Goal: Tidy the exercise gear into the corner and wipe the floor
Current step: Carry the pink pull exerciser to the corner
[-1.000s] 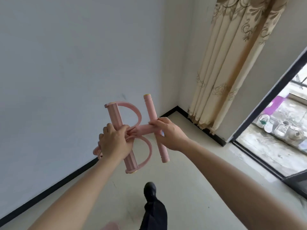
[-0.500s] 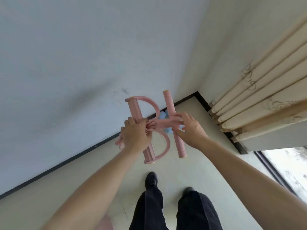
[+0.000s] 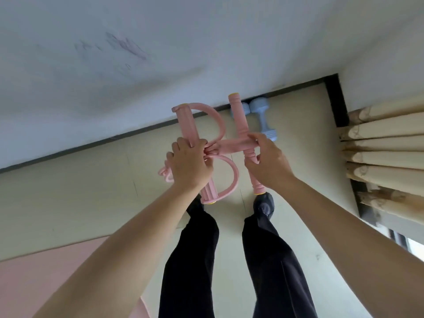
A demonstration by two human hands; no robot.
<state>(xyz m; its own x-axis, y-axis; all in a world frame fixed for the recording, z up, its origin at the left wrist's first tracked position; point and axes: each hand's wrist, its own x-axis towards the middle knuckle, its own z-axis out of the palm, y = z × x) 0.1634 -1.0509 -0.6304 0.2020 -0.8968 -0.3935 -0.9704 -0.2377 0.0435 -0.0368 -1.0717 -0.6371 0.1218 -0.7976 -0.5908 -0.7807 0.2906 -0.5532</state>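
Pink mat point(image 3: 46, 271) on pale floor point(image 3: 91, 203), below-left of the grip. Black trousers point(image 3: 270, 260) and shoe point(image 3: 263, 206) just under it. Left hand point(image 3: 189, 167) and right hand point(image 3: 267, 164) both clamped on pink pedal puller point(image 3: 231, 144), held in air. Beyond the grip: blue dumbbells point(image 3: 261, 118) on floor against black skirting point(image 3: 332, 99) in corner, white wall point(image 3: 160, 53); curtain point(image 3: 385, 143) to the right.

Both bare arms outstretched, left hand point(image 3: 188, 166) fisted, right hand point(image 3: 266, 162) fingers point(image 3: 257, 139) curled, gripping

Corner floor point(image 3: 298, 125) open; blue dumbbells point(image 3: 261, 120) by wall, curtain point(image 3: 385, 143) right.
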